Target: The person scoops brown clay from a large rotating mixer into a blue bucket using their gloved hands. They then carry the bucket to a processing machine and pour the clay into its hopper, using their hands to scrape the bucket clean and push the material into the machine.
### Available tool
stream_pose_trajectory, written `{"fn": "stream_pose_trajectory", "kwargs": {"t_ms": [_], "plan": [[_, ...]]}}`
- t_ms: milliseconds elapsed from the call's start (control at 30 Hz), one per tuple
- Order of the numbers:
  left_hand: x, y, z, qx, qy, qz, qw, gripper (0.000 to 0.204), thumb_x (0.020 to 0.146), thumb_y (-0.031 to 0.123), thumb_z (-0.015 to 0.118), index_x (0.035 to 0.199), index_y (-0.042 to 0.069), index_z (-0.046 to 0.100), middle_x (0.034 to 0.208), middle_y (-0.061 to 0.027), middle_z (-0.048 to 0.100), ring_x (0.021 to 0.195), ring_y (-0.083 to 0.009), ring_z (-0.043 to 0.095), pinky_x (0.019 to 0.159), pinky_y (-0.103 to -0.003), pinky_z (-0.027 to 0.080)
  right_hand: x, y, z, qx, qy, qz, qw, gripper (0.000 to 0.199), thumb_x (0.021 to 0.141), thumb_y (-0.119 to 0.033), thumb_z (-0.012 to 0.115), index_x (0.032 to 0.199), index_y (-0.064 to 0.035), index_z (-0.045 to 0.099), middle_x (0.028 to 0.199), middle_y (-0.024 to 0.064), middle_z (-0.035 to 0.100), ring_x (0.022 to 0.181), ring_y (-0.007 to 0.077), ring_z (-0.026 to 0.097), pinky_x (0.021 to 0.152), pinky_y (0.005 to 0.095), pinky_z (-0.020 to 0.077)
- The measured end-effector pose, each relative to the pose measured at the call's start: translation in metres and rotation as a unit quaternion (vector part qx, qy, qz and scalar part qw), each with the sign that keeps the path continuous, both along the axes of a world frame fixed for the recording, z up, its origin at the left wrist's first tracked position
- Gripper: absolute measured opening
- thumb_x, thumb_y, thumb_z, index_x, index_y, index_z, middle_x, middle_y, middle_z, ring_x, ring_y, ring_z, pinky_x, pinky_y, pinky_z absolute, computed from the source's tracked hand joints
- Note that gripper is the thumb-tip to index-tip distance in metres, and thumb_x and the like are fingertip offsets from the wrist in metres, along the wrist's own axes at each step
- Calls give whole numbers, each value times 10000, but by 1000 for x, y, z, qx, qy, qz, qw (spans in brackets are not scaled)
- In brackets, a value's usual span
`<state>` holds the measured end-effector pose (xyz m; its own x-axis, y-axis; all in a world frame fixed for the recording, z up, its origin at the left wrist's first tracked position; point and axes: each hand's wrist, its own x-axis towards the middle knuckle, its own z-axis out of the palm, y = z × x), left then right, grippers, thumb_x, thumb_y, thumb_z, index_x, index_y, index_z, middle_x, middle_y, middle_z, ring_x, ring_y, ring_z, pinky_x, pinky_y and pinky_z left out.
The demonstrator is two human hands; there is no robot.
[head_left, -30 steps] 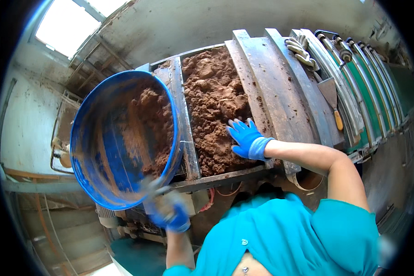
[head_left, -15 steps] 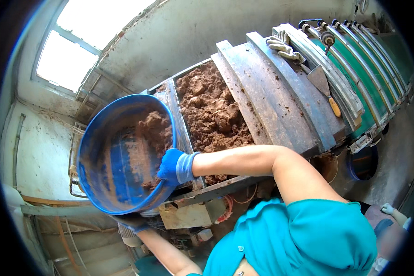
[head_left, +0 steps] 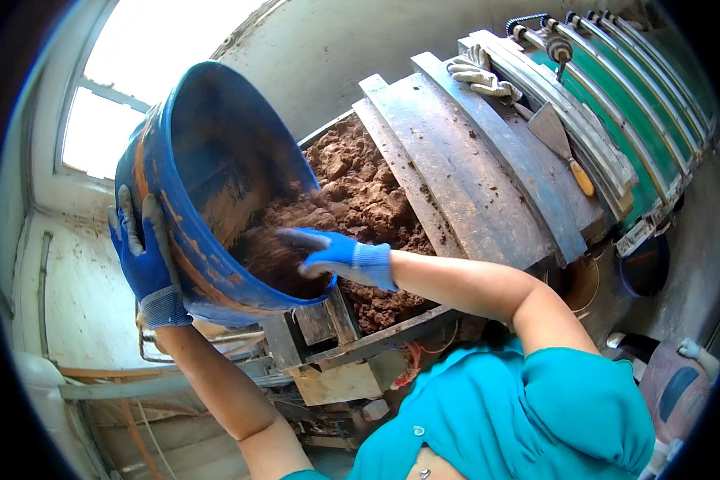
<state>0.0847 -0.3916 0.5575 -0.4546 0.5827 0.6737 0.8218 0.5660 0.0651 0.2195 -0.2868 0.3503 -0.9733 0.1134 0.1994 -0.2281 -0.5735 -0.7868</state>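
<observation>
A large blue tub (head_left: 208,240) is tipped on its side at the left, its mouth facing the trough. Loose brown clay (head_left: 296,212) slides over its lower lip. My left hand (head_left: 146,252), in a blue and grey glove, lies flat against the tub's outer wall with its fingers spread. My right hand (head_left: 336,256), in a blue glove, is at the tub's mouth. Its fingers are stretched toward the clay and partly smeared by motion; it grips nothing that I can see. Lumpy brown clay (head_left: 372,180) fills the metal trough beside the tub.
Dusty metal cover plates (head_left: 456,152) lie right of the trough, with pale work gloves (head_left: 484,76) and a wooden-handled scraper (head_left: 556,140) on top. Metal rollers over a green belt (head_left: 616,128) stand farther right. A motor and box (head_left: 336,384) sit below the trough's front edge.
The tub has been tipped up toward the trough, and clay now spills from it. My left hand has moved from beneath it to its outer side. My right hand has left the rim.
</observation>
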Motion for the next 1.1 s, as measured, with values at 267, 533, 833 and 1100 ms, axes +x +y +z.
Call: {"fn": "stream_pose_trajectory", "kwargs": {"t_ms": [267,533,833,1100], "plan": [[25,52,-4,-26,104,-14,994,559,875,486,424,1323,154,391,1355,-193,337,1255,-344,328,1033,-443,277,-108,-11,-4,682,-65,-147,713,422,854,-398,466,1235,-219,493,1344,73,390,1271,300,298,979,678,82],[-15,-34,-22,74,20,-19,997,428,911,287,432,1289,88,432,1349,-193,354,1255,-334,330,1041,-407,247,-59,47,3,786,-203,-150,565,487,698,-319,673,1165,-239,559,1296,107,423,1232,327,336,972,656,172],[-7,-42,-17,49,62,-13,997,488,924,340,361,1303,35,390,1329,-197,376,1231,-329,358,1035,-399,256,-134,7,14,809,-104,-52,576,418,757,-370,585,1130,-182,591,1175,90,539,1130,320,442,937,688,194],[-66,-126,-34,238,-204,0,949,592,914,458,351,1329,36,344,1317,-140,399,1173,-294,412,978,-396,345,-114,128,-5,777,-345,-50,524,366,771,-211,615,1123,-114,584,1205,124,532,1106,307,513,910,504,411]]}}
